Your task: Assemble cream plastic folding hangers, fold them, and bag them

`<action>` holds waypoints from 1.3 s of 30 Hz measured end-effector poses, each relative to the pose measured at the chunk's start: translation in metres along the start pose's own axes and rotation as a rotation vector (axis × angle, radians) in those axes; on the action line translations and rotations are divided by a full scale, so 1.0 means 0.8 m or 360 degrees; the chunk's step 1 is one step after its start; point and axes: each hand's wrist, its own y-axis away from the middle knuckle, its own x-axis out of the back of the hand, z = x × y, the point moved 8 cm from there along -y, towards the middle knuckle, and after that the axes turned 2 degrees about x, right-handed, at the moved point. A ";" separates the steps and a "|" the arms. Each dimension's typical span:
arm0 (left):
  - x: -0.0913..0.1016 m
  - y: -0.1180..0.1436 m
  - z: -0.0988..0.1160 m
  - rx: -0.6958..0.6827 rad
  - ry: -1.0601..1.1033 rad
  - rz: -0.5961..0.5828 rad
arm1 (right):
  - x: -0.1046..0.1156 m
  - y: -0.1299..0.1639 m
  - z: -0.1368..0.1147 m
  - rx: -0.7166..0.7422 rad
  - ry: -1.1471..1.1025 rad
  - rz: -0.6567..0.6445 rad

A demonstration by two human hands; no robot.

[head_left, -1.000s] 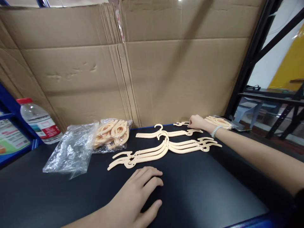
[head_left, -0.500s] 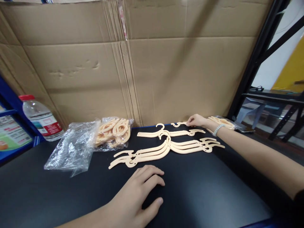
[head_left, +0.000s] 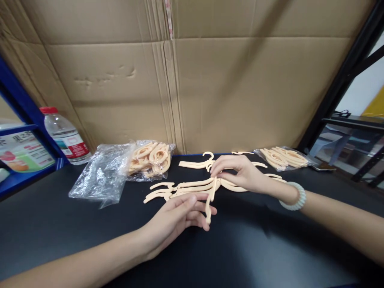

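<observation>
— Hanger piece (head_left: 209,205): pinched at the upper end by the right hand (head_left: 240,174), lower end resting against the fingertips (head_left: 207,224) of the left hand (head_left: 177,218). Hanging just above the bench (head_left: 255,248), directly in front of the stack of hangers (head_left: 192,189).

— Grip on each side?

— Right: thumb and forefinger closed on the piece's top, right over the middle of the stack. Left: fingers loosely curled, steadying the lower tip; hard to say whether actually clamped or only touching.

— Advice for handling it well?

— Probably best kept pinched near the end, with the left fingers guiding the free tip so as not to snag the stack's hooks. Thin plastic, likely bendy; gentle pressure only.

— Direction?

— Long axis running near-to-far, almost square to the stack, which lies left-to-right. Free end pointing toward the wearer, slightly curved.

— Around it?

— Single hanger (head_left: 198,163) behind the stack, bagged hangers (head_left: 151,158) and empty plastic bag (head_left: 100,176) to the left, another bagged bundle (head_left: 283,157) to the right, water bottle (head_left: 66,138) far left.
</observation>
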 end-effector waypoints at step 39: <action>0.043 0.013 0.013 -0.0145 -0.0163 0.0458 | 0.098 0.026 0.081 -0.0623 0.0793 0.0238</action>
